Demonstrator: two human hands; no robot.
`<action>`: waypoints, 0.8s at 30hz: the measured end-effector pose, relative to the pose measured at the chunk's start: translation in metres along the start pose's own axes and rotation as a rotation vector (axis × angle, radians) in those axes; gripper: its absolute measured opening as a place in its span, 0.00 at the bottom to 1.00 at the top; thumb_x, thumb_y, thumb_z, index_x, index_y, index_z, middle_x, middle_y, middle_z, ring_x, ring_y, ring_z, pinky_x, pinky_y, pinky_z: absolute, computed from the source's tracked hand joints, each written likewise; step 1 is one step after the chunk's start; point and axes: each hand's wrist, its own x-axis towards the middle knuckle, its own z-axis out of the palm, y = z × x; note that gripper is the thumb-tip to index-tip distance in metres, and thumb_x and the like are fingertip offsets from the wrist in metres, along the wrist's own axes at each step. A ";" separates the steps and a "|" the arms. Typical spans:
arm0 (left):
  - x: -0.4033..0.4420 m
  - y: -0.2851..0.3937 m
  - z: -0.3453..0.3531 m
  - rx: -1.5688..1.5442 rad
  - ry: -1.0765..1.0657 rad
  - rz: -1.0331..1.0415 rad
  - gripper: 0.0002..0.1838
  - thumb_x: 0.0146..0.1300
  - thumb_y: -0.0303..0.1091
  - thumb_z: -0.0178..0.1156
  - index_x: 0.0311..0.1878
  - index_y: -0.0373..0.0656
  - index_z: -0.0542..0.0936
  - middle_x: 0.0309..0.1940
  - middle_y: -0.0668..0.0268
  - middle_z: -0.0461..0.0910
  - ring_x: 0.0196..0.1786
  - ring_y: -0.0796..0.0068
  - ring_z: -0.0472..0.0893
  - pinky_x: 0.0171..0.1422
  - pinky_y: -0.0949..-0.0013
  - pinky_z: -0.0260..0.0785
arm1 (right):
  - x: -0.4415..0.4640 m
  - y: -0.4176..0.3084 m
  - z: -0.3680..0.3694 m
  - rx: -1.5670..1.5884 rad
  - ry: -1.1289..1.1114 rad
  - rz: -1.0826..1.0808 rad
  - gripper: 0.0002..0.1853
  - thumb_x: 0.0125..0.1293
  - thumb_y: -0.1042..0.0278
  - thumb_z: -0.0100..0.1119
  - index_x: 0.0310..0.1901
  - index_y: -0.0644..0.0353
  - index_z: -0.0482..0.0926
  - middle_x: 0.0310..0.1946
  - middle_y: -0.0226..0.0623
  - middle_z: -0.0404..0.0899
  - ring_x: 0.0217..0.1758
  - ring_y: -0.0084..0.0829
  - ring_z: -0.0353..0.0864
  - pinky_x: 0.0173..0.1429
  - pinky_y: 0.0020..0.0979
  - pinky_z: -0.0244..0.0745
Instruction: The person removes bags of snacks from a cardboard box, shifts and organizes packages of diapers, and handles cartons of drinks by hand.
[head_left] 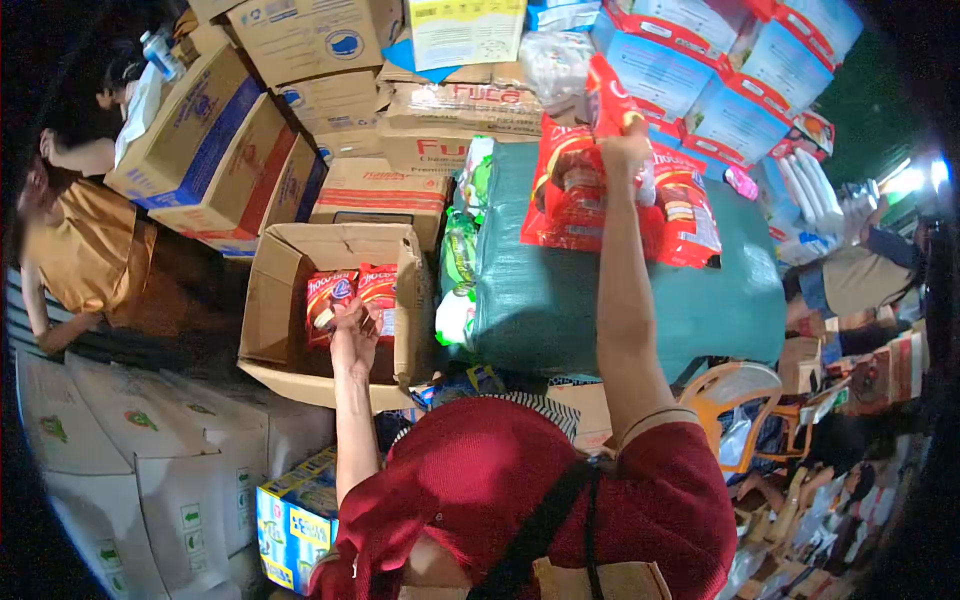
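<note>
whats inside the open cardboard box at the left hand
At least two red packets show inside the open cardboard box. The left hand hides part of them, and whatever lies beneath the packets is covered, so it can't be seen.

A big green bundle (540, 310) carries things on its top. It is wrapped in smooth, shiny plastic. Big red snack bags (560, 222) lie on the far part of it, close together. To the left is an open brown cardboard box (272, 300), and it carries things too. Red choco packs (325, 288) are inside it, side by side.
</note>
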 end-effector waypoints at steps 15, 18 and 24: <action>-0.060 0.069 0.069 -0.009 -0.533 0.454 0.36 0.59 0.46 0.52 0.66 0.50 0.47 0.60 0.59 0.59 0.63 0.65 0.58 0.65 0.63 0.49 | -0.209 -0.314 -0.020 0.834 -0.918 -0.257 0.28 0.48 0.88 0.40 0.54 0.61 0.66 0.51 0.48 0.67 0.52 0.41 0.69 0.52 0.37 0.67; -0.058 0.087 0.021 -0.198 -0.340 0.476 0.31 0.58 0.54 0.49 0.61 0.47 0.59 0.58 0.62 0.62 0.60 0.67 0.62 0.63 0.61 0.54 | -0.265 -0.340 -0.011 0.728 -0.861 -0.723 0.26 0.49 0.82 0.43 0.55 0.67 0.63 0.57 0.51 0.61 0.65 0.43 0.54 0.68 0.40 0.45; -0.074 0.097 -0.010 -0.491 -0.149 0.437 0.25 0.57 0.52 0.52 0.54 0.48 0.68 0.50 0.66 0.70 0.51 0.69 0.70 0.56 0.63 0.63 | -0.313 -0.355 -0.026 0.674 -1.031 -0.884 0.22 0.58 0.73 0.39 0.55 0.70 0.62 0.58 0.54 0.57 0.65 0.46 0.52 0.67 0.42 0.45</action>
